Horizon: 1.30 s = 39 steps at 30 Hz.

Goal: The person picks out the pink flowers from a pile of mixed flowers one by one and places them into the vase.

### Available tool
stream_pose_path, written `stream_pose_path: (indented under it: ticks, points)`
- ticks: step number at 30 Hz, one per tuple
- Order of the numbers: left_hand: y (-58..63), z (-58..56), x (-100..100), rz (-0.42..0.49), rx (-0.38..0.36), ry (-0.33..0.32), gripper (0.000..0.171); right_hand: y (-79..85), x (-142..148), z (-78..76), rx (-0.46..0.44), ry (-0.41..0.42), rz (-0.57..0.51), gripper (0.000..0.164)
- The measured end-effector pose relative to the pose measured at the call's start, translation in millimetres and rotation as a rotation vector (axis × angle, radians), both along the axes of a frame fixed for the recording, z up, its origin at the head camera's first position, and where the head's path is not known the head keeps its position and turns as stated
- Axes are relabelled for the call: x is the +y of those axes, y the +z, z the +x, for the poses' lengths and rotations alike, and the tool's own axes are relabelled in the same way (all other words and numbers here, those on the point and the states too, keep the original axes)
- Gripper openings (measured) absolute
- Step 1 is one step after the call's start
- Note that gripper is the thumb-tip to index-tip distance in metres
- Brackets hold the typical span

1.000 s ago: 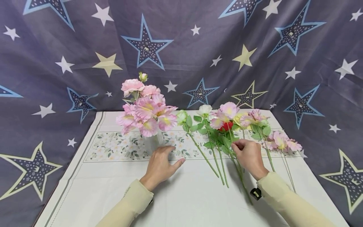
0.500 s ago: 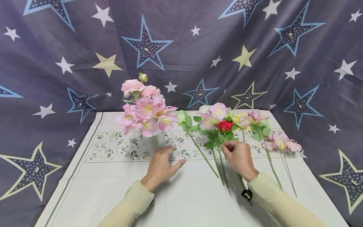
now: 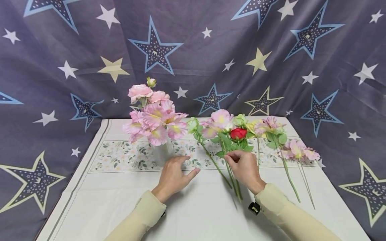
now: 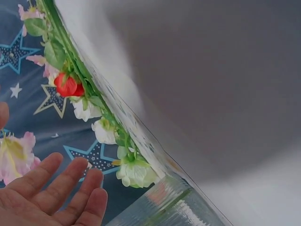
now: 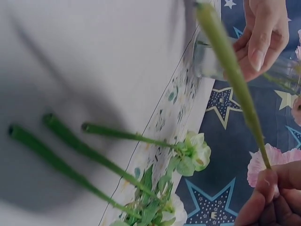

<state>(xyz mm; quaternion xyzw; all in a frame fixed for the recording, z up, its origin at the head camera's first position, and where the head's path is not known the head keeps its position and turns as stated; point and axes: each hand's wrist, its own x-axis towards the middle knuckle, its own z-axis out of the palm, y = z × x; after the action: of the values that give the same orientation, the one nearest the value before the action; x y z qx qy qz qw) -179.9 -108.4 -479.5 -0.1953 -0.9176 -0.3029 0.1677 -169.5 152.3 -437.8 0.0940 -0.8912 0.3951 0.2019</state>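
Pinching a pink flower (image 3: 221, 119) by its stem (image 5: 239, 87) in my right hand (image 3: 243, 167), I hold it over the table (image 3: 199, 214), stem end toward the near edge. The clear vase (image 3: 162, 153) stands to its left, nearer my spread, empty left hand (image 3: 172, 174).

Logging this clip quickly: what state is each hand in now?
Left hand: open, near the clear vase.
Right hand: closed, holding a pink flower by its stem.
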Motion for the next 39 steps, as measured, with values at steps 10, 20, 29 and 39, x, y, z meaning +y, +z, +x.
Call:
stream_pose_path:
  ticks: [10,20,29,39]
  points:
    - [1.8,-1.1,9,0.036,-0.035,0.003,0.055,0.4,-17,1.8,0.018,0.040,-0.002,0.007]
    - [5.2,-2.7,17,0.107,-0.089,0.002,0.050,-3.6,-30,4.6,0.006,0.085,-0.010,0.005]
    - [15.1,-4.7,31,0.258,-0.135,-0.073,0.033,-4.8,-40,3.9,0.047,0.098,-0.012,0.004]
    - [23.9,-9.0,45,0.431,-0.199,-0.119,0.023,-4.6,-44,5.9,0.027,0.120,-0.037,0.005]
